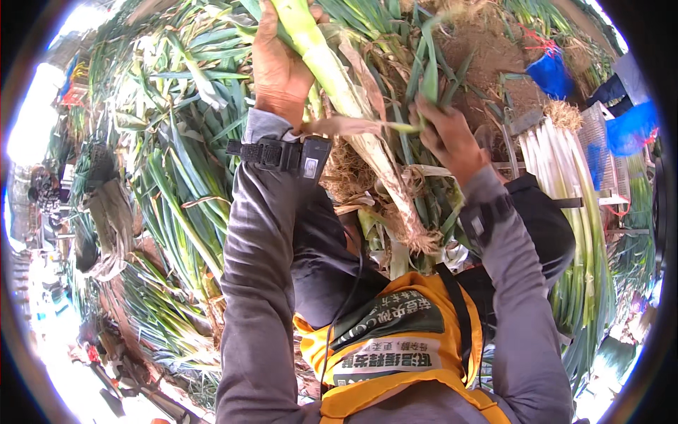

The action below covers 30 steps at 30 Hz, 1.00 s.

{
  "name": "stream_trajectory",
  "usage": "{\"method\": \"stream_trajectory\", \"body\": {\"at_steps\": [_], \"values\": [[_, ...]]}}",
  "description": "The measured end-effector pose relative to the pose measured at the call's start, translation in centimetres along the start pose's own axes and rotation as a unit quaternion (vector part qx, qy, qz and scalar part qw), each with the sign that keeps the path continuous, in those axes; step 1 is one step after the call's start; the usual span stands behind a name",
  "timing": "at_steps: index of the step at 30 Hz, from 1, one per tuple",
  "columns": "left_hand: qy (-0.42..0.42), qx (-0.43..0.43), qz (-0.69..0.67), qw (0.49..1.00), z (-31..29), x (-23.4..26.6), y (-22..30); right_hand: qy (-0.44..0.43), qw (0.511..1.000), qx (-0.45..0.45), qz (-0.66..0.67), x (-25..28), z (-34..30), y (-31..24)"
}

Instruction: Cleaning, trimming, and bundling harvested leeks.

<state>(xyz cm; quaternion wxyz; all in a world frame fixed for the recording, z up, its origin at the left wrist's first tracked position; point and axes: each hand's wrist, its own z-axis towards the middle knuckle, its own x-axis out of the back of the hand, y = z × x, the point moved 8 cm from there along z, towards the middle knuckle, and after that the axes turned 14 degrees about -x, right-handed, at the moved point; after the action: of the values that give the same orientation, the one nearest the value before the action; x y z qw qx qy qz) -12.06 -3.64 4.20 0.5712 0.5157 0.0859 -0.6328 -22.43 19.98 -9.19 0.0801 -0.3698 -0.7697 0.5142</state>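
My left hand (282,71) is wrapped round the thick green stalk of a leek (330,71) at the top centre. The stalk slants down to the right, its white end browned and its roots (421,240) hanging above my lap. To the right, my right hand (450,138) is closed and slightly blurred, gripping a strip of leek leaf (385,127). That strip, partly dry and brown, stretches across the stalk toward my left wrist. A green leaf end sticks up above my right fingers. Another dry leaf (364,71) hangs loose along the stalk.
Heaps of leafy leeks (176,162) lie at the left and far side. A bundle of white-stemmed leeks (565,184) rests on a metal rack at the right. Blue bags (551,74) sit at the far right. A yellow apron (392,339) covers my lap.
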Motion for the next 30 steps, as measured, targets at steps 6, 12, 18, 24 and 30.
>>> {"method": "stream_trajectory", "body": {"at_steps": [6, 12, 18, 24, 30], "values": [[-0.085, -0.041, 0.011, 0.995, 0.0, 3.3, 1.6, 0.126, 0.841, 0.142, -0.506, 12.0, -2.3, 14.2], [0.147, -0.024, 0.086, 0.985, -1.8, 4.8, 1.9, 0.204, 0.902, -0.036, -0.38, 13.2, -1.0, 14.2], [0.166, 0.0, 0.1, 0.981, -1.9, 3.0, 3.0, 0.061, 0.91, 0.2, -0.358, 6.7, -0.6, 6.7], [0.199, 0.023, 0.069, 0.977, -1.5, 3.0, 1.0, -0.032, 0.889, 0.261, -0.374, -8.4, -1.3, -1.1], [0.204, 0.02, 0.066, 0.976, -2.0, 2.5, 1.6, 0.01, 0.931, 0.254, -0.263, -7.4, 1.4, -0.5]]}}
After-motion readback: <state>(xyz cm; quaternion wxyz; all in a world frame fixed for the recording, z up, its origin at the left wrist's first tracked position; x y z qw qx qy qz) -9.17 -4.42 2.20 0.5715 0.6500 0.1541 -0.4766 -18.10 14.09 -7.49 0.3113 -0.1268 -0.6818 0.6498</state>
